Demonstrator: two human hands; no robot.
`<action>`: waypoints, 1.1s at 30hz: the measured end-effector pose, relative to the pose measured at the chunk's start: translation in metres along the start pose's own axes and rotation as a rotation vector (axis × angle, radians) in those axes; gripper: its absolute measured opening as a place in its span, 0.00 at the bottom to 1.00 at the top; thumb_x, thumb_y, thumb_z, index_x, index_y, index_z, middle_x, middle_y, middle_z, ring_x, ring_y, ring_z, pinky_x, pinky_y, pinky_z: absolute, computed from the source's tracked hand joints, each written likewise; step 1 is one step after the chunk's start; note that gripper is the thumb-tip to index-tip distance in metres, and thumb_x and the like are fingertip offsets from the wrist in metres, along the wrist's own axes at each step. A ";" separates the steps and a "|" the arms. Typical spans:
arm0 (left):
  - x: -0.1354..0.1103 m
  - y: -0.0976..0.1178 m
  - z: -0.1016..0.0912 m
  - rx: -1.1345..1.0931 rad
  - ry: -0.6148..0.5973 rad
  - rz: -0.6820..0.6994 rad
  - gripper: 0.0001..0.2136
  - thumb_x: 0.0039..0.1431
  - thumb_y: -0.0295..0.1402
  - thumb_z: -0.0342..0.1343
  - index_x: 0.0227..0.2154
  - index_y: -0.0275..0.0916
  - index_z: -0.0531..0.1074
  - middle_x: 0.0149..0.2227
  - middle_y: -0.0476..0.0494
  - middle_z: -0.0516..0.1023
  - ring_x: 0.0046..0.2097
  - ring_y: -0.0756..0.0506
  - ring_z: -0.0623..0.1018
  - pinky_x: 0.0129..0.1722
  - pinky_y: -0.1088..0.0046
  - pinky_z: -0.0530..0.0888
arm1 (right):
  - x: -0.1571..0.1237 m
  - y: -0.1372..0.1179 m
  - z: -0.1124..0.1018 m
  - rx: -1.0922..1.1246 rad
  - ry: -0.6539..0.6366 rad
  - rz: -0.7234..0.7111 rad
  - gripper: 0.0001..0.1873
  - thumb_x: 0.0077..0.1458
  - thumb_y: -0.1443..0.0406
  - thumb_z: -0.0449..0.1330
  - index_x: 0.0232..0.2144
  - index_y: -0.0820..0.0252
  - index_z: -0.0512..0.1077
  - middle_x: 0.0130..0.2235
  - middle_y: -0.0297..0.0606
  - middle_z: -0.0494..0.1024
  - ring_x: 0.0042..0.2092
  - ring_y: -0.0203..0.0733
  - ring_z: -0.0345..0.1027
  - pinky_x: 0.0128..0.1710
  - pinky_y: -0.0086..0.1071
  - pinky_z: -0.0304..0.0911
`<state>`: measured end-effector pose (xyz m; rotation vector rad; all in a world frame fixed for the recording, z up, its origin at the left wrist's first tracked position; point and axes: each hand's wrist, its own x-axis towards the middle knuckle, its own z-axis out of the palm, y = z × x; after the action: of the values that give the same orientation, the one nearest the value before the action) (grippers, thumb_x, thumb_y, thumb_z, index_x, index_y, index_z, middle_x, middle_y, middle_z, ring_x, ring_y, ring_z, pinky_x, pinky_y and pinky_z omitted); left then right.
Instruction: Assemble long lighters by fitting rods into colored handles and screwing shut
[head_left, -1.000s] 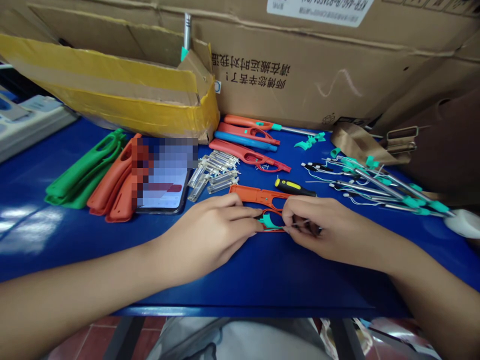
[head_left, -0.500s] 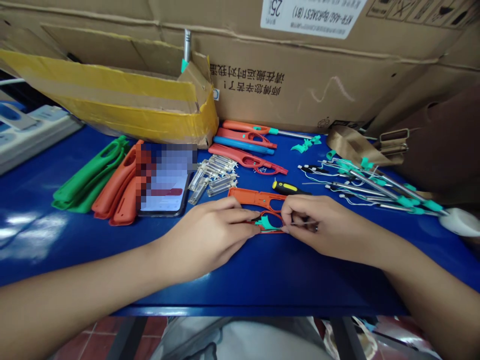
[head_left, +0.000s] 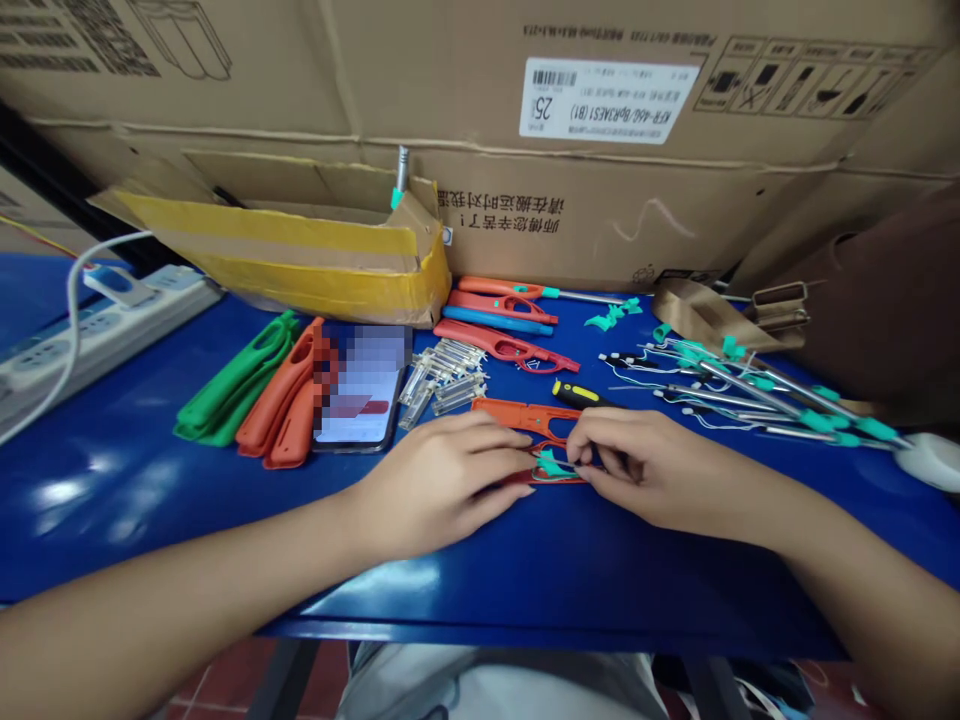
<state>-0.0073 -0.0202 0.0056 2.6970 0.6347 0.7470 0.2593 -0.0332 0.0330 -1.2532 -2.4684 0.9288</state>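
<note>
Orange plastic shell (head_left: 517, 412) is lying on the blue worktop (head_left: 150, 490) between both hands
Left hand (head_left: 439, 482) is resting palm-down, fingers gripping the shell's edge; right hand (head_left: 646, 468) is curling inward, fingertips pinching a teal trigger piece (head_left: 553, 465) at its loop

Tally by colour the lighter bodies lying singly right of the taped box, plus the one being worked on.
Red or orange-red lighter bodies: 3
Blue lighter body: 1
Orange body under left hand and right hand: 1
Total: 5

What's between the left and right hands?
Head view: a small teal plastic part on the orange lighter shell, between left hand and right hand.
</note>
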 end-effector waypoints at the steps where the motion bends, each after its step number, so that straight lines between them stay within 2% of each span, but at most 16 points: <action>1: 0.002 -0.003 -0.005 -0.001 0.003 -0.025 0.08 0.70 0.34 0.57 0.45 0.38 0.79 0.46 0.42 0.84 0.47 0.44 0.80 0.52 0.63 0.76 | 0.000 0.000 0.000 0.002 0.000 -0.008 0.06 0.60 0.72 0.58 0.36 0.57 0.72 0.29 0.29 0.70 0.26 0.32 0.59 0.26 0.27 0.56; 4: 0.008 -0.015 -0.025 0.173 0.028 -0.144 0.08 0.70 0.31 0.55 0.40 0.37 0.79 0.39 0.42 0.83 0.42 0.43 0.79 0.46 0.62 0.76 | 0.000 0.001 0.001 -0.001 0.012 -0.033 0.06 0.60 0.72 0.57 0.35 0.57 0.72 0.29 0.30 0.70 0.26 0.33 0.59 0.26 0.27 0.56; 8: 0.008 -0.030 -0.040 0.339 -0.059 -0.303 0.06 0.66 0.30 0.56 0.39 0.38 0.79 0.41 0.41 0.82 0.43 0.40 0.79 0.44 0.62 0.76 | -0.001 0.001 0.002 -0.031 0.018 -0.044 0.08 0.59 0.74 0.57 0.34 0.57 0.71 0.28 0.28 0.68 0.27 0.33 0.58 0.27 0.28 0.55; 11: 0.007 -0.033 -0.038 0.354 -0.096 -0.363 0.06 0.63 0.28 0.58 0.40 0.38 0.78 0.41 0.42 0.81 0.43 0.40 0.80 0.43 0.64 0.77 | -0.003 0.002 0.001 -0.055 0.009 -0.042 0.08 0.58 0.74 0.56 0.34 0.56 0.70 0.28 0.28 0.67 0.28 0.33 0.58 0.29 0.28 0.55; 14: 0.005 -0.031 -0.031 0.358 -0.119 -0.367 0.07 0.62 0.26 0.57 0.42 0.38 0.76 0.41 0.42 0.81 0.42 0.41 0.81 0.41 0.65 0.78 | -0.005 0.003 0.000 -0.076 -0.012 -0.015 0.08 0.58 0.74 0.56 0.35 0.55 0.68 0.29 0.28 0.68 0.29 0.34 0.59 0.30 0.29 0.55; 19: 0.004 -0.028 -0.026 0.382 -0.178 -0.361 0.07 0.65 0.26 0.54 0.43 0.34 0.75 0.40 0.39 0.78 0.42 0.41 0.80 0.42 0.64 0.79 | -0.007 0.001 -0.003 -0.056 -0.046 0.056 0.08 0.59 0.73 0.55 0.34 0.54 0.64 0.30 0.28 0.67 0.31 0.35 0.58 0.29 0.29 0.54; 23: 0.005 -0.014 -0.026 0.128 -0.035 -0.329 0.10 0.71 0.28 0.50 0.49 0.34 0.74 0.46 0.38 0.75 0.48 0.42 0.78 0.51 0.62 0.77 | -0.006 0.000 -0.003 -0.029 -0.033 0.089 0.07 0.60 0.72 0.55 0.35 0.55 0.64 0.31 0.28 0.67 0.30 0.34 0.58 0.29 0.29 0.55; 24: 0.005 -0.009 -0.026 0.031 -0.003 -0.314 0.10 0.70 0.28 0.50 0.49 0.35 0.74 0.45 0.40 0.75 0.47 0.44 0.78 0.50 0.64 0.76 | -0.006 -0.001 -0.003 -0.013 -0.030 0.090 0.07 0.61 0.72 0.55 0.35 0.55 0.65 0.31 0.28 0.67 0.30 0.33 0.58 0.29 0.28 0.56; 26: 0.005 0.002 -0.023 -0.160 -0.026 -0.305 0.09 0.69 0.27 0.53 0.48 0.37 0.74 0.41 0.45 0.74 0.40 0.49 0.77 0.43 0.73 0.76 | -0.005 -0.002 -0.003 0.046 -0.027 0.097 0.05 0.62 0.71 0.55 0.36 0.55 0.67 0.31 0.29 0.67 0.29 0.32 0.58 0.29 0.28 0.56; 29: 0.004 0.013 -0.017 -0.348 -0.095 -0.346 0.08 0.66 0.26 0.55 0.46 0.38 0.75 0.38 0.49 0.73 0.37 0.51 0.75 0.39 0.77 0.74 | -0.003 -0.004 -0.001 0.221 -0.059 0.190 0.03 0.65 0.65 0.56 0.37 0.56 0.70 0.29 0.28 0.66 0.27 0.31 0.58 0.25 0.27 0.56; 33: 0.002 0.015 -0.012 -0.395 -0.161 -0.349 0.10 0.63 0.25 0.57 0.46 0.38 0.75 0.39 0.49 0.74 0.38 0.51 0.75 0.39 0.77 0.73 | -0.002 -0.006 0.002 0.487 -0.134 0.385 0.12 0.66 0.55 0.57 0.41 0.56 0.73 0.24 0.28 0.68 0.22 0.33 0.61 0.20 0.26 0.62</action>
<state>-0.0070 -0.0303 0.0218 2.1823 0.7947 0.4951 0.2557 -0.0384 0.0350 -1.5348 -1.9279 1.6347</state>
